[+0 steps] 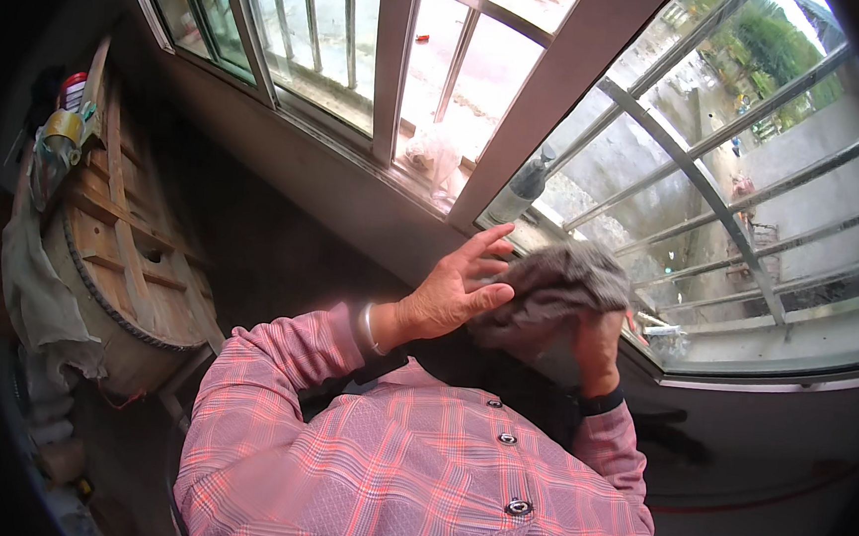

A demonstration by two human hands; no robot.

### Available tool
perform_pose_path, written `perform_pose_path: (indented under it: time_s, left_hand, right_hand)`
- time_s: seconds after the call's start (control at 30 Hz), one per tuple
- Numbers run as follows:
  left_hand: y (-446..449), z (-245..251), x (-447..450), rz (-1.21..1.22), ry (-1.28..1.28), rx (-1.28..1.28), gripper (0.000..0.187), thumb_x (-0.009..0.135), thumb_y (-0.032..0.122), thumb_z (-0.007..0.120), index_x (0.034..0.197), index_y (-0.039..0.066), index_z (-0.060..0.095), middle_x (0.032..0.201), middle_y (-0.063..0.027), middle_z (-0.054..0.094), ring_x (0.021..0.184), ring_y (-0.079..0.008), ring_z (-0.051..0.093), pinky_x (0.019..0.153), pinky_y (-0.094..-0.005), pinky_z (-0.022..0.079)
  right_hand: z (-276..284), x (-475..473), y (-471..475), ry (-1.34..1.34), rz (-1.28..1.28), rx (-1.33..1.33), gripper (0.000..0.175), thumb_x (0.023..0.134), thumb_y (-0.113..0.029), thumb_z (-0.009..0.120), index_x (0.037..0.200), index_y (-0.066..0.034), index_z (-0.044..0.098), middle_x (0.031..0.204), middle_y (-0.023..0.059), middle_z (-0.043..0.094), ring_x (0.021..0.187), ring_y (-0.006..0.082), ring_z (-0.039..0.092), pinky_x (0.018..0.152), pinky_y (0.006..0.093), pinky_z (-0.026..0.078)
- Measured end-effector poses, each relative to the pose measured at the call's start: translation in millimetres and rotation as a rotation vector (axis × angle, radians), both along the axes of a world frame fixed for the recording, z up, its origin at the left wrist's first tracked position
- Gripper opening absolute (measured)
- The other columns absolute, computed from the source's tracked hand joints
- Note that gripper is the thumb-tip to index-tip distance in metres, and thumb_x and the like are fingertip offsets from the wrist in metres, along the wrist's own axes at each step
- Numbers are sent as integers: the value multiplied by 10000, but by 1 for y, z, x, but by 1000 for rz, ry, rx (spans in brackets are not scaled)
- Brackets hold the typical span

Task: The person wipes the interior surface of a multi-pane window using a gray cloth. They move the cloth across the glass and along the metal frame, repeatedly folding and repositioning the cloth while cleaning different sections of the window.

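A crumpled grey-brown cloth (570,281) hangs in front of the window pane, gripped by my right hand (597,343), whose fingers are mostly hidden behind the fabric. Beside the cloth's left edge, my left hand (458,289) is raised with its fingers spread and nothing in it. Its thumb tip overlaps the cloth in view; whether they touch I cannot tell. Behind both hands is a sliding window with a brownish frame (553,105). Through the glass shows a bottle (523,189) on the sill.
Metal security bars (687,163) cross the window's outer side. A clear plastic bag (434,152) lies on the sill. To the left, a large wooden piece with cross battens (129,239) leans, draped with a grey cloth (43,293). A roll of yellow tape (63,127) sits above it.
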State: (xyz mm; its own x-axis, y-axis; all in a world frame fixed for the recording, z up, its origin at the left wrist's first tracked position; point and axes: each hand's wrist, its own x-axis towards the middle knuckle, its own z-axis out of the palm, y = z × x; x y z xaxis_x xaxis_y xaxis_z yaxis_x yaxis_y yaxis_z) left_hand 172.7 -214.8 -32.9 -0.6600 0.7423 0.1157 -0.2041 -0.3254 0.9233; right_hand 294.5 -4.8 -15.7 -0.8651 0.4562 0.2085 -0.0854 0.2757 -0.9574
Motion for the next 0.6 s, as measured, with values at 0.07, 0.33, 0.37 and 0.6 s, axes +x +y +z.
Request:
perform_pose_path:
  time_s: [0.07, 0.33, 0.37, 0.6]
  left_hand:
    - [10, -1, -2, -13, -105, 216, 766, 870, 417, 762, 1436, 29, 421, 1337, -111, 535, 1237, -267, 538, 1052, -409, 453]
    - [-9, 6, -99, 197, -287, 459, 447, 976, 248, 642, 1333, 14, 511, 1182, -124, 644, 1053, -254, 665, 908, -424, 579]
    - [-5, 12, -122, 343, -81, 425, 435, 974, 236, 640, 1323, 0, 533, 1161, -139, 666, 1020, -272, 688, 884, -452, 598]
    - [86, 138, -214, 1118, 1029, -163, 543, 786, 128, 742, 1288, 44, 552, 1142, -162, 578, 1048, -389, 583, 856, -468, 517]
  right_hand:
    - [22, -32, -38, -45, 192, -136, 626, 833, -110, 728, 1396, -1, 477, 1286, 111, 608, 1142, 208, 589, 990, 336, 467]
    - [27, -51, -9, 288, -83, 347, 431, 839, 91, 546, 1257, 12, 611, 1405, 166, 545, 1197, 227, 596, 758, 255, 556]
    - [29, -39, 4, 267, -185, 359, 416, 840, 117, 528, 1229, 6, 624, 1369, 146, 576, 1181, 220, 601, 780, 258, 547]
    - [35, 16, 64, 306, -561, 695, 279, 912, 69, 506, 1135, -20, 648, 1192, 127, 654, 1021, 203, 643, 710, 280, 566]
